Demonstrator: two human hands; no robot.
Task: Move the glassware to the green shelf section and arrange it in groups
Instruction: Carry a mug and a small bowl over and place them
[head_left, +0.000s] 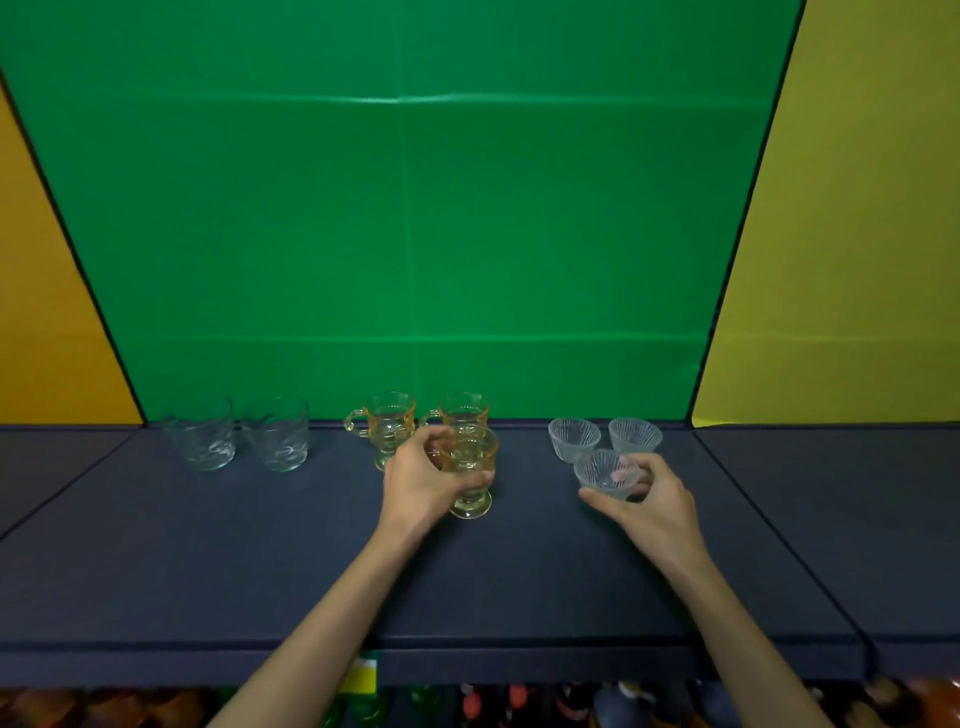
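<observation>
Gripping the third amber mug (470, 470) in my left hand (415, 480) and the third ribbed bowl (607, 474) in my right hand (655, 503), fingers curled round each, I judge the green shelf (311, 545) groups nearly complete beside two tumblers (241, 435).

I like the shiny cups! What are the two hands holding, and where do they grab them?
The left hand grips an amber footed mug round its body. The right hand holds a small ribbed glass bowl by its sides.
</observation>
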